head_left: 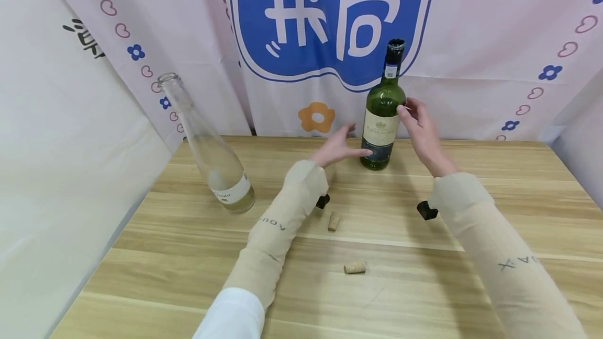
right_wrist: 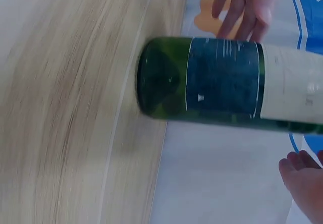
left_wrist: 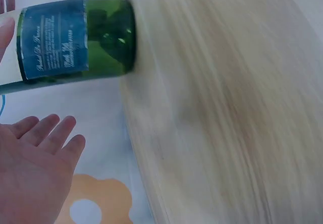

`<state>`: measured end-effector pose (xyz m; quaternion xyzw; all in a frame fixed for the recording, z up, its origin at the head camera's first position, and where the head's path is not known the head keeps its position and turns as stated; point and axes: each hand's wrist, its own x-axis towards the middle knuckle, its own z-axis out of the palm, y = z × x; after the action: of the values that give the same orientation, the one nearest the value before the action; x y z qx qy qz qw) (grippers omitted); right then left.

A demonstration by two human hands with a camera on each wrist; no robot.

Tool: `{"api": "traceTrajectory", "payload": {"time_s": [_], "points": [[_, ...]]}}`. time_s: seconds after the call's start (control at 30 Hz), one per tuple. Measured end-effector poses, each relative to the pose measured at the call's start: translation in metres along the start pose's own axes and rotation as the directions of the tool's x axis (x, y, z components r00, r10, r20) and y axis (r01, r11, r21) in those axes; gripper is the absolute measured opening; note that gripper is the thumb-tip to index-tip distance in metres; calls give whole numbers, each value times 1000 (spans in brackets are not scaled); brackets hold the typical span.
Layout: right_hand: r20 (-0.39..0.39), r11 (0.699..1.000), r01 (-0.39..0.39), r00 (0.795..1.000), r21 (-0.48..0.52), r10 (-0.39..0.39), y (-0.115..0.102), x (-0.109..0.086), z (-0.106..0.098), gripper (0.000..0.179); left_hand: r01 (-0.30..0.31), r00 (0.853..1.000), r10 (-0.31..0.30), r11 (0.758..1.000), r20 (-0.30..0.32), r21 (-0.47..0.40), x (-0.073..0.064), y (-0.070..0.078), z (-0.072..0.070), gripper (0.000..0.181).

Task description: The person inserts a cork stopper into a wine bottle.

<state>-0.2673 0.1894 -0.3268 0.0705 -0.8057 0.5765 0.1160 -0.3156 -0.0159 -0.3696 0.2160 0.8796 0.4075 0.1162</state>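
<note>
A green wine bottle [head_left: 379, 127] with a cream and dark blue label stands upright near the table's back edge. My left hand [head_left: 339, 146] is beside its lower left side, fingers spread, thumb reaching toward the blue band. In the left wrist view the palm and straight fingers of the left hand [left_wrist: 43, 158] show apart from the glass. My right hand [head_left: 424, 135] is by the bottle's upper right side, fingertips near the label's top. A gap separates the right hand [right_wrist: 305, 183] from the bottle [right_wrist: 222, 80] in the right wrist view.
At the left stands a tall clear bottle [head_left: 207, 156] with a white label and a little pale liquid at its base. Two corks [head_left: 334, 221] lie on the wooden table [head_left: 188, 266] in front of the green bottle. A printed cloth [head_left: 471, 98] hangs behind the table.
</note>
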Motion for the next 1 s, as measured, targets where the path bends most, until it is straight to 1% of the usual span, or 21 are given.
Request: {"api": "traceTrajectory", "payload": {"time_s": [0.17,0.27,0.37,0.47,0.53,0.6,0.63,0.7,0.77,0.83,0.87,0.93,1.0], "points": [[14,997,16,1000,80,-18,1,4,12,66,-5,1000,6,996,12,-85,6,6,7,99],[9,992,15,1000,126,-16,2,6,18,68,-15,999,19,988,26,-153,9,6,13,96],[-2,988,-3,1000,153,3,3,8,22,72,-30,998,39,978,39,-208,13,6,19,91],[-15,985,-29,999,172,32,3,11,26,78,-50,997,62,974,46,-223,15,7,22,87],[-24,986,-49,998,161,53,3,13,29,84,-56,996,68,976,48,-213,15,7,24,86],[-35,989,-57,997,137,63,4,14,32,89,-81,994,95,972,54,-221,16,7,25,84],[-42,991,-59,997,120,64,4,15,33,91,-100,992,115,968,50,-231,17,7,26,83],[-56,994,-52,997,95,58,4,16,34,93,-119,989,137,962,57,-244,14,14,23,79],[-68,995,-34,997,89,40,5,16,35,93,-146,984,167,953,57,-264,13,17,22,75],[-81,995,-18,996,94,25,6,17,36,91,-153,984,172,953,49,-260,13,19,22,72],[-84,995,-9,996,99,18,6,17,36,90,-148,985,165,956,48,-252,13,20,22,71],[-87,995,1,996,101,8,6,16,36,88,-148,987,159,963,29,-225,18,15,27,72],[-88,995,7,996,100,1,5,15,35,87,-142,989,149,970,21,-198,19,13,29,74]]}}
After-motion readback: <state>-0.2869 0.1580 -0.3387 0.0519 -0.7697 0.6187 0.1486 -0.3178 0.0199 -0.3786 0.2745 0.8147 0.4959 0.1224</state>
